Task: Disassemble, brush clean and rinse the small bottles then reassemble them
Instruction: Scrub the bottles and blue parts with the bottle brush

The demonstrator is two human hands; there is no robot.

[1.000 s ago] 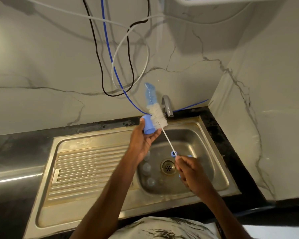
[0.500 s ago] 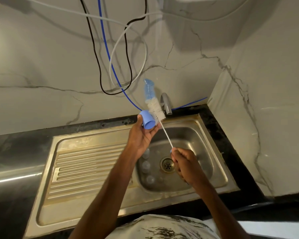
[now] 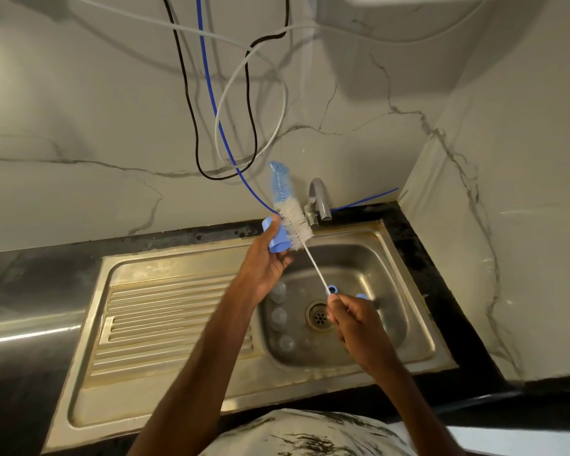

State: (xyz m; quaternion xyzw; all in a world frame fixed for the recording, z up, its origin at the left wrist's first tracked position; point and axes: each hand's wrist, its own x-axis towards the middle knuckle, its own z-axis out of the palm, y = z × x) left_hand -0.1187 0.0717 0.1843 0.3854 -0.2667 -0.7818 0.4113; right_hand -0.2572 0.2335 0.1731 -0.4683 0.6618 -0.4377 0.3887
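Two hands are up over the sink (image 3: pixel 310 383). The left hand (image 3: pixel 264 268) has its fingers (image 3: pixel 285 260) and thumb curled round a small blue cap (image 3: pixel 277 240), holding it out above the back rim of the basin with the open end tipped down toward the palm. The right hand (image 3: pixel 356 324) sits lower, out over the basin. Its fingers (image 3: pixel 334 302) are pinched tight on the very end of a brush (image 3: pixel 295 225).

From the right fingers the thin white stem slants up and away to the left fingers. There the white bristles lie just beside the cap, on its right, not inside it. Whether they actually press on it I can't tell from here. Past the bristles the blue tip of the brush sticks up against the wall, above the left thumb.

Below the left fingers, down in the basin, three clear bottles (image 3: pixel 278 319) sit in a row. The drain (image 3: pixel 319 315) is between them and the right fingers. Two small blue pieces (image 3: pixel 332 287) lie in the basin just beyond the right fingers, one by the stem's end and one behind the knuckles.

Just right of the bristles stands the tap (image 3: pixel 320 199). The ribbed drainboard (image 3: pixel 175 317) stretches off to the left of the left forearm. The dark desk (image 3: pixel 418 258) frames the sink. Black, white and blue cables (image 3: pixel 218 126) hang looped on the marble wall above the left fingers.
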